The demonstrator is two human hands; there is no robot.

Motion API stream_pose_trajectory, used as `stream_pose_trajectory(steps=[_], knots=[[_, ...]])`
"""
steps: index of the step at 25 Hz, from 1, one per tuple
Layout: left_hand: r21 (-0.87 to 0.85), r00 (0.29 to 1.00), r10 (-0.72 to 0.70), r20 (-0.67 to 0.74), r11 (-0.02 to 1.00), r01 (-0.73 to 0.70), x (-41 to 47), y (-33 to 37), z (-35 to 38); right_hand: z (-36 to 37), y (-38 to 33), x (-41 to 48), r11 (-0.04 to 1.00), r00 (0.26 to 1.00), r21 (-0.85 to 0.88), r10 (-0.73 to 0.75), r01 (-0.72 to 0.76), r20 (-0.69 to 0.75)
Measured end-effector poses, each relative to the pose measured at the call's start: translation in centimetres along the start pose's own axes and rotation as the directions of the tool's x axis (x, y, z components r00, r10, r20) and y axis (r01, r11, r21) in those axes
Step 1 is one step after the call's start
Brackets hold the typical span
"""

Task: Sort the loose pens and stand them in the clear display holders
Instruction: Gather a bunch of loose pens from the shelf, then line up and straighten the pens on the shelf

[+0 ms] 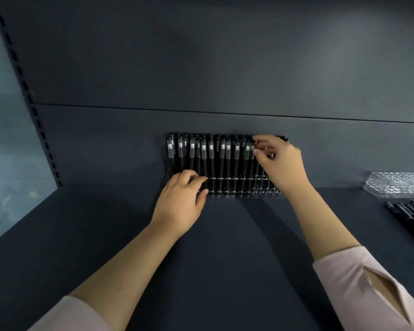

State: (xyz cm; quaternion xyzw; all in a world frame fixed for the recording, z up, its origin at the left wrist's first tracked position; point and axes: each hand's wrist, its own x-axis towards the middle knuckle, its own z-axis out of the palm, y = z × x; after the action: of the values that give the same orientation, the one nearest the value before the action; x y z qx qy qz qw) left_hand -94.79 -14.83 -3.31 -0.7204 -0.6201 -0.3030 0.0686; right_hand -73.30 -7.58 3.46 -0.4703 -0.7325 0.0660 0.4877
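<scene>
A clear display holder stands on the dark shelf against the back panel. Several black pens with frosted caps stand upright in it. My left hand grips the holder's left front part with curled fingers. My right hand is at the holder's right end and pinches the top of a black pen between thumb and fingers. Part of the holder's right side is hidden behind that hand. Loose black pens lie on the shelf at the far right.
A second clear holder lies at the far right near the back panel, with no pens in it. A slotted upright and a pale side panel close the shelf on the left.
</scene>
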Motion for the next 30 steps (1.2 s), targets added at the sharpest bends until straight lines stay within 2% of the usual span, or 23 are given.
stream_pose_trajectory(steps=[4, 10, 16, 19, 21, 24, 26, 28, 30], knots=[[0.014, 0.999, -0.001, -0.032, 1.000, 0.002, 0.4, 0.9, -1.4, -2.0, 0.1, 0.2, 1.000, 0.998, 0.001, 0.015, -0.015, 0.059], [-0.126, 0.997, -0.005, -0.072, 0.992, -0.004, 1.8, 8.0, -1.7, -8.7, 5.1, -1.0, 0.967, 0.966, -0.253, 0.102, -0.040, 0.236], [-0.186, 0.995, 0.053, 0.086, 0.982, -0.036, 2.7, 22.3, 4.5, -19.4, 15.6, -3.6, 0.893, 0.914, -0.412, 0.307, -0.181, 0.264], [-0.190, 0.967, 0.039, 0.250, 0.982, 0.010, 3.0, 30.2, 8.5, -24.1, 20.7, -4.3, 0.858, 0.875, -0.449, 0.398, -0.249, 0.275], [-0.147, 0.930, -0.018, 0.366, 0.986, 0.077, 3.3, 35.0, 11.2, -26.3, 23.3, -4.3, 0.856, 0.860, -0.449, 0.414, -0.256, 0.298], [0.019, 0.904, -0.155, 0.399, 0.987, 0.161, 3.9, 39.9, 14.2, -27.5, 25.7, -4.3, 0.903, 0.805, -0.338, 0.401, -0.266, 0.437], [0.094, 0.886, -0.252, 0.388, 0.968, 0.233, 4.6, 42.3, 15.6, -27.5, 26.8, -4.3, 0.912, 0.777, -0.156, 0.406, -0.380, 0.481], [0.134, 0.870, -0.308, 0.386, 0.951, 0.277, 5.2, 43.7, 16.5, -27.3, 27.4, -4.2, 0.829, 0.732, 0.067, 0.448, -0.555, 0.512], [0.134, 0.855, -0.340, 0.392, 0.940, 0.312, 5.8, 44.3, 16.9, -27.0, 27.7, -4.0, 0.746, 0.696, 0.176, 0.471, -0.642, 0.542]])
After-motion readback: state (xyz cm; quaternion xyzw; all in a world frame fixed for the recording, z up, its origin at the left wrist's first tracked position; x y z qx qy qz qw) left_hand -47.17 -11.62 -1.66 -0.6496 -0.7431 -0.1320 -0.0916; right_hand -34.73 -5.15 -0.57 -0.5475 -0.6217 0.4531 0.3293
